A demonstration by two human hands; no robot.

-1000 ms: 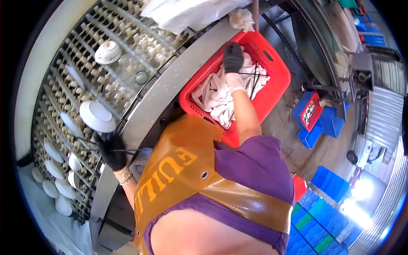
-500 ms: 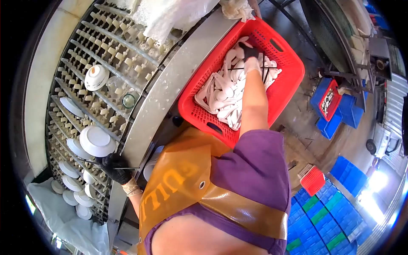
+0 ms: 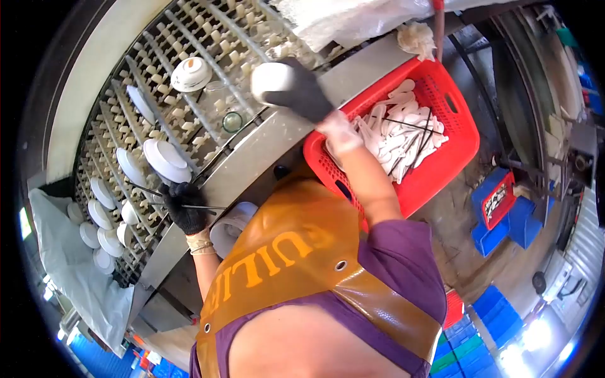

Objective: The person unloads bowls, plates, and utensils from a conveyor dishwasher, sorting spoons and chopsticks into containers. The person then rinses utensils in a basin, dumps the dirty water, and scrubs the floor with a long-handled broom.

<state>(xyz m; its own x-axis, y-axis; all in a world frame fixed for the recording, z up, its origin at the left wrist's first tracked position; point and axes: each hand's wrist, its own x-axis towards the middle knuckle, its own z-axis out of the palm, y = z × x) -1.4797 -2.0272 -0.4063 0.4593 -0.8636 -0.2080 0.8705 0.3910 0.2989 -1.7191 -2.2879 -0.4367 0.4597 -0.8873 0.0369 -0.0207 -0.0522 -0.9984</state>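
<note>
My right hand (image 3: 302,91), in a black glove, is closed around a small white rounded dish (image 3: 272,80) over the conveyor's metal edge; motion blurs it. Beneath my right forearm is a red basket (image 3: 455,142) of white spoons (image 3: 403,135) with a few dark chopsticks (image 3: 413,126) lying across them. My left hand (image 3: 184,206), also black-gloved, grips thin dark chopsticks (image 3: 211,207) at the conveyor's near edge. Close to it, a white plate (image 3: 166,160) leans in the conveyor pegs.
The pegged conveyor (image 3: 208,47) carries several white plates, a patterned bowl (image 3: 191,74) and a glass (image 3: 232,121). Clear plastic sheeting (image 3: 359,22) hangs at the top. A crumpled cloth (image 3: 416,41) sits by the basket. Blue crates (image 3: 498,312) stand on the floor at right.
My right hand has lifted out of the basket and swung left over the conveyor edge, now with a white dish in it. My left hand keeps the chopsticks. The view has turned.
</note>
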